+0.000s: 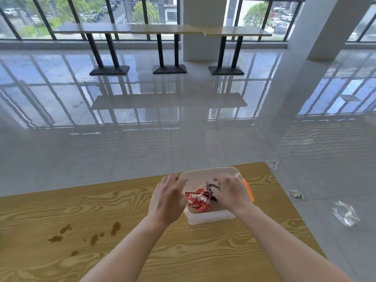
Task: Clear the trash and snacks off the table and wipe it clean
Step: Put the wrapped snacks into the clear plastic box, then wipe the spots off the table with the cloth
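Both hands reach over a translucent plastic box (209,215) that stands near the far right corner of the wood-grain bench (61,210). The left hand (165,202) hovers at the box's left rim, palm down, its fingers (175,181) spread and released, gripping nothing that can be seen; the fingertips lie over the rim's left edge. The right hand (232,193) sits over the right half of the box, fingers (220,180) curled loosely downward toward the contents, and whether they pinch anything cannot be told. Between the two hands, inside the box, lie crumpled red snack wrappers (198,199), just beside the left hand's thumb side and touching or nearly touching the underside of the right hand. A dark wrapper (212,187) lies directly under the right fingertips. An orange clip (249,191) shows on the box's right wall, just beyond the right hand.

Nearer the person and well to the left of the left fingers, brown spill stains (91,235) dot the bench. Off the bench, well to the right of the right fingers, clear crumpled plastic scraps (344,213) lie on the glossy tiled floor (142,139), with another scrap (272,164) just past the bench's far corner.
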